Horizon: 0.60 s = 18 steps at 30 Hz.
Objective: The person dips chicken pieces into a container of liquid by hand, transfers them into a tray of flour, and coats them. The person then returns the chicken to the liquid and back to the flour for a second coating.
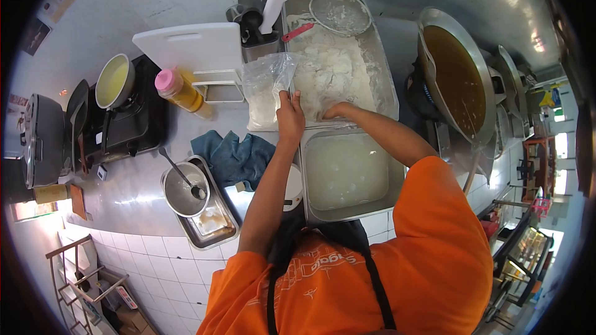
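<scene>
My left hand (290,111) is closed on the edge of a clear plastic bag (267,87), which holds white flour and leans against the left side of a metal tray (388,90). White flour (338,71) lies heaped and loose in that tray. My right hand (337,110) is low over the tray's near end, its fingers down at the flour and mostly hidden. A round sieve (340,13) dusted with flour rests at the tray's far end, beside a red handle (298,31). Just nearer to me is a metal pan of cloudy liquid (347,170).
A large wok of brown oil (456,74) stands on a burner at right. To the left are a blue-green cloth (234,155), a pot with a ladle (185,189), a pink-capped bottle (180,90) and a stove (133,115) bearing a saucepan (115,80).
</scene>
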### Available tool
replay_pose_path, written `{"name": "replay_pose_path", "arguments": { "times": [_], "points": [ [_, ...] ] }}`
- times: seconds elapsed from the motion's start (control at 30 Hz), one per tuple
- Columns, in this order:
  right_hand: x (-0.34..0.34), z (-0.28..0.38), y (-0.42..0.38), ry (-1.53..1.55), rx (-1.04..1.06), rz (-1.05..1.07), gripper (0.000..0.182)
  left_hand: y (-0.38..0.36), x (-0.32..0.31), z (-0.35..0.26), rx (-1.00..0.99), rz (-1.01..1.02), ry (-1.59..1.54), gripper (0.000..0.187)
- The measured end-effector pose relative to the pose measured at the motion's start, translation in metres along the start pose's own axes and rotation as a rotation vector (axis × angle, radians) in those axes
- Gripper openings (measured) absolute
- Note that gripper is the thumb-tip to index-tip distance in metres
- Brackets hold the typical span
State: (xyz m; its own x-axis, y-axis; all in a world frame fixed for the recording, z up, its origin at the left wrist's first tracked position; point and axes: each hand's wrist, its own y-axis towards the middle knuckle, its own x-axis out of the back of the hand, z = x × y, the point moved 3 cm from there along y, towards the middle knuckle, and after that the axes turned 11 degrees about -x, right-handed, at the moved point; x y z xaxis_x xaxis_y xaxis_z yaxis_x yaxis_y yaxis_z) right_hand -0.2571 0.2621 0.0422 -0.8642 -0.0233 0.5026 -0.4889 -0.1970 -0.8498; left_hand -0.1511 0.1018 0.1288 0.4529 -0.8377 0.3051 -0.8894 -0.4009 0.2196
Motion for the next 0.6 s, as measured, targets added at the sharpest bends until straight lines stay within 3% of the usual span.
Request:
{"name": "replay_pose_path", "arguments": {
  "times": [0.03,0.1,0.17,0.23,0.27,0.33,0.37,0.43,0.6],
  "points": [
    [0.003,0.004,-0.002,0.256,0.105,-0.131,0.071,0.001,0.002,0.002,0.004,-0.003,0.002,0.028],
    [0.015,-0.022,0.028,0.429,0.129,-0.500,0.069,0.001,0.001,0.006,0.038,0.049,0.008,0.029],
    [0.061,-0.037,0.014,0.610,0.284,-0.163,0.071,0.001,0.001,0.007,0.041,0.034,0.006,0.029],
    [0.097,-0.045,-0.025,0.465,0.135,-0.113,0.064,0.000,0.002,0.004,0.023,0.026,0.003,0.029],
    [0.096,-0.044,-0.027,0.466,0.134,-0.109,0.064,0.000,0.001,0.003,0.064,0.042,0.005,0.029],
    [0.096,-0.044,-0.023,0.095,0.014,-0.306,0.073,0.004,0.001,0.003,0.098,0.058,0.008,0.029],
    [0.089,-0.035,-0.009,0.097,0.013,-0.304,0.073,0.004,0.001,0.002,0.100,0.050,0.002,0.029],
    [0.066,-0.023,0.037,0.073,-0.185,-0.415,0.082,-0.001,-0.001,0.002,0.101,0.056,-0.005,0.029],
    [0.057,0.007,-0.029,0.042,-0.059,-0.363,0.079,0.003,0.000,0.001,0.105,0.066,-0.020,0.029]
  ]
}}
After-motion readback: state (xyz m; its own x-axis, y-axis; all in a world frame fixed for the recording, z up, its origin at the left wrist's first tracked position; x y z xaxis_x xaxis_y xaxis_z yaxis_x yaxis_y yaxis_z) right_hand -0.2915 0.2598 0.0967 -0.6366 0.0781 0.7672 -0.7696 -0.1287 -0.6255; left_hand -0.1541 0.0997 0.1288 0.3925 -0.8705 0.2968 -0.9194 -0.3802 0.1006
